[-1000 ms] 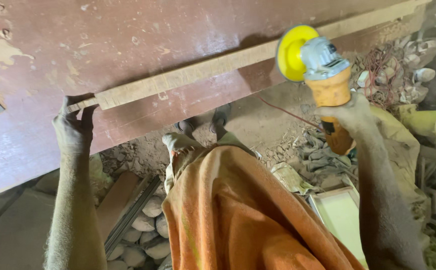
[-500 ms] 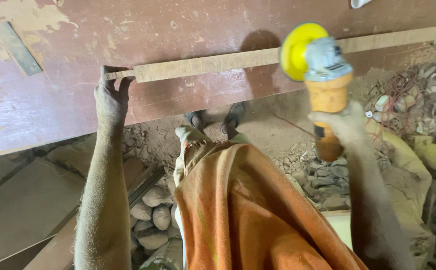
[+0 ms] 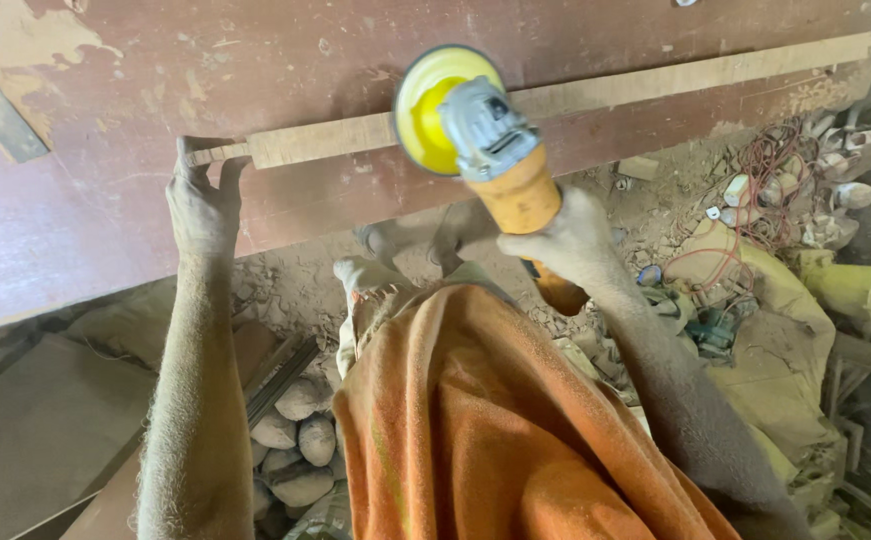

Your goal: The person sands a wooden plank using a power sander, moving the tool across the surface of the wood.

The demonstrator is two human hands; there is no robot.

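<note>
A long thin wooden strip (image 3: 645, 85) lies across a dark red board (image 3: 255, 70). My left hand (image 3: 202, 200) grips the strip's left end and presses it down on the board. My right hand (image 3: 565, 240) holds an orange angle grinder (image 3: 510, 180) by its body. Its yellow disc (image 3: 425, 110) sits against the strip near the middle. An orange cloth (image 3: 475, 420) hangs over my front.
Below the board's edge lie sandy ground, wood chips and several round stones (image 3: 290, 440). A red cable (image 3: 715, 255) runs among rubble and rags at the right, beside a pale yellow bucket (image 3: 870, 288). Planks (image 3: 35, 420) lie at the lower left.
My right hand has carried the grinder left along the strip, from its right part to near its middle. My left hand keeps hold of the strip's left end.
</note>
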